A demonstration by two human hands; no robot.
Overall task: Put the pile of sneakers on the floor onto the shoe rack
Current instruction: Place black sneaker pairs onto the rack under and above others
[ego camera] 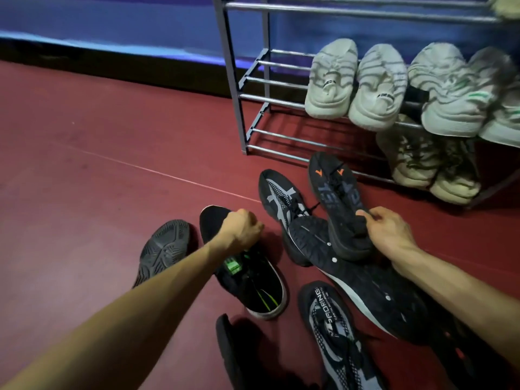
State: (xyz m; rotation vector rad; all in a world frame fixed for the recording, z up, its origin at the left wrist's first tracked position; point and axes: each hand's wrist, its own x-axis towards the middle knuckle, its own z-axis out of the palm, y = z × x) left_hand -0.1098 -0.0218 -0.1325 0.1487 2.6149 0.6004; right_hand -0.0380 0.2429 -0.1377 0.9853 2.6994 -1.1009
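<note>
Several black sneakers lie in a pile on the red floor. My left hand (242,229) is closed on the upper of a black sneaker with green accents (253,282). My right hand (391,232) grips the heel collar of a black sneaker with orange marks (337,192), which rests on an upturned black sneaker (360,280). A black and grey sneaker (278,198) lies beside them. The metal shoe rack (253,88) stands behind, with pale sneakers (332,80) on its middle shelf and more on the bottom shelf.
A sole-up black sneaker (166,246) lies at the left. A black and white patterned sneaker (332,327) and another dark shoe (233,350) lie nearest me. The rack's left half holds no shoes. A blue wall (112,18) runs behind.
</note>
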